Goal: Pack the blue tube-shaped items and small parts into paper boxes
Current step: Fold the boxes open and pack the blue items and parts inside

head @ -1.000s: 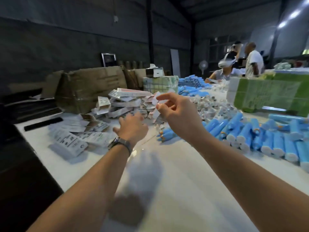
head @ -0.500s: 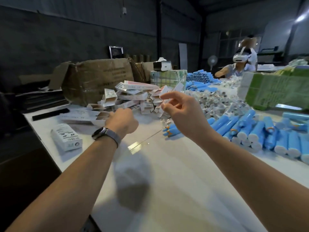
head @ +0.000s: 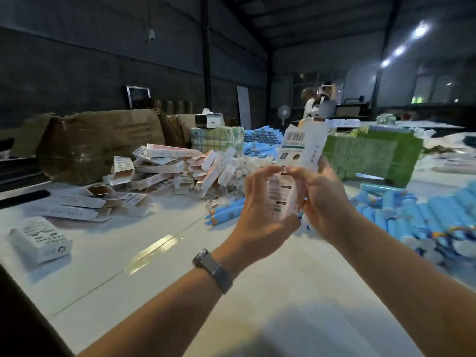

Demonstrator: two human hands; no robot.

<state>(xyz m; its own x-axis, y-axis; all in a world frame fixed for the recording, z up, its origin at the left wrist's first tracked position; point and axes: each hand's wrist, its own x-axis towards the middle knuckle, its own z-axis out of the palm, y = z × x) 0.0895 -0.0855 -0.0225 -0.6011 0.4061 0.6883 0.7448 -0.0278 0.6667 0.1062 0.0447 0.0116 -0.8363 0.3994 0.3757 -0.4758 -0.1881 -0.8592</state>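
A white printed paper box point(head: 300, 155) stands upright in the air above the table, held between both hands. My left hand point(head: 260, 215) curls round its lower left side, and my right hand point(head: 322, 202) grips its lower right side. Blue tubes point(head: 422, 217) lie heaped on the table to the right, and a few more blue tubes point(head: 224, 215) lie just behind my left hand. A pile of unfolded paper boxes point(head: 170, 168) sits at the table's middle left. One closed box point(head: 41, 238) lies at the near left edge.
A torn brown carton point(head: 100, 145) stands behind the box pile. A green crate point(head: 371, 155) stands at the right. More blue tubes point(head: 260, 140) are stacked further back. Flat box blanks point(head: 77, 207) lie left of centre. Two people work in the far background.
Both hands have come together at centre and now hold a paper box upright; earlier the right hand pinched only a small piece and the left hand was a fist by the box pile.
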